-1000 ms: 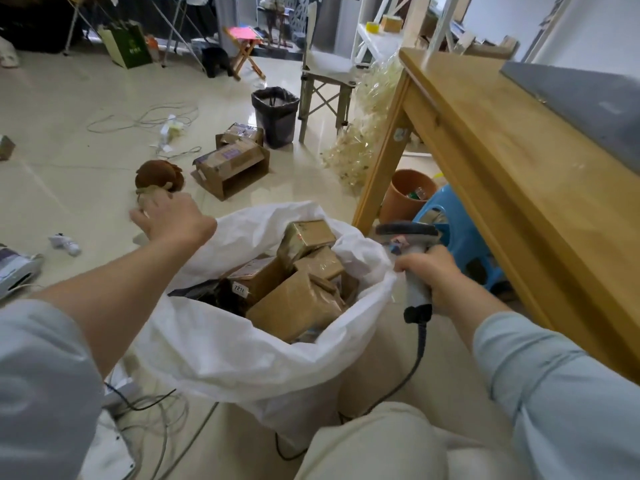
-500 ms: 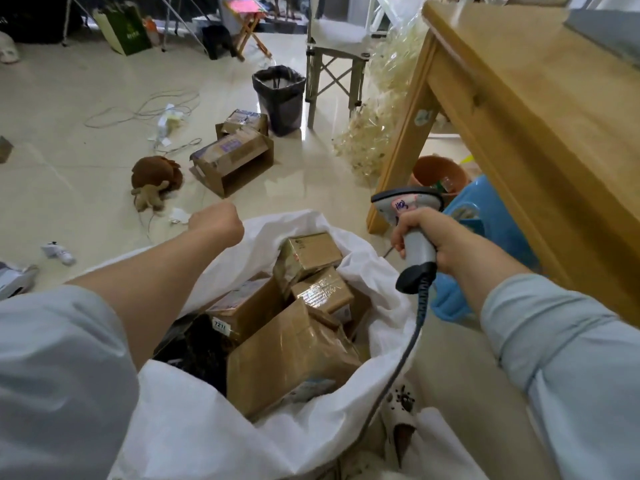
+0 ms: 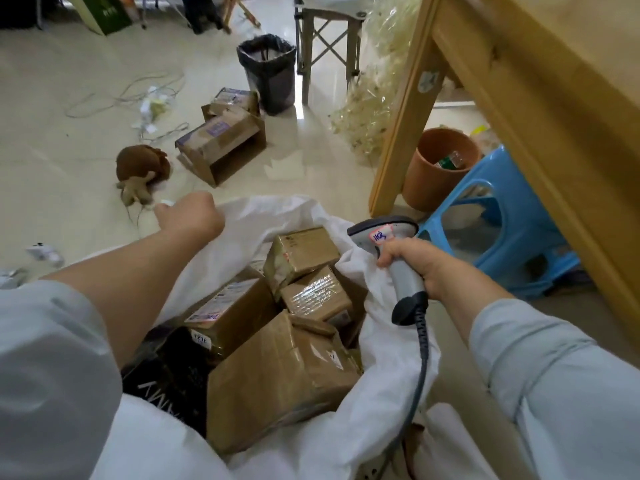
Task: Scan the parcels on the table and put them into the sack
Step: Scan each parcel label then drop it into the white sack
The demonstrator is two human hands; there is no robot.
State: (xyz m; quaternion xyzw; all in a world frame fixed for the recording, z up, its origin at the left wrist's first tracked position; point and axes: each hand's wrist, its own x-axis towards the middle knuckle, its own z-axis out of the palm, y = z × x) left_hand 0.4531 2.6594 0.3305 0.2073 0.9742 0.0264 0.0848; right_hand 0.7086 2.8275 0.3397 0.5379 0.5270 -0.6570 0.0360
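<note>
A white sack (image 3: 381, 358) stands open below me, filled with several brown taped parcels (image 3: 277, 375) and a black package (image 3: 166, 375). Two small parcels (image 3: 304, 251) lie at the top near the far rim. My left hand (image 3: 190, 216) is curled into a fist at the sack's far left rim and seems to grip the fabric. My right hand (image 3: 415, 265) holds a grey handheld scanner (image 3: 384, 233) by its handle over the sack's right edge. The scanner's coiled cable hangs down toward me.
A wooden table (image 3: 554, 98) rises on the right, its leg (image 3: 401, 126) just beyond the sack. Under it are a blue stool (image 3: 512, 237) and a terracotta pot (image 3: 429, 174). Open cardboard boxes (image 3: 221, 143), a plush toy (image 3: 142, 168), a black bin (image 3: 266, 71) and loose cables lie on the floor.
My left hand has moved right to the sack's far rim and closed into a fist. My right hand has lifted the scanner up over the sack's right edge. The view has tilted down.
</note>
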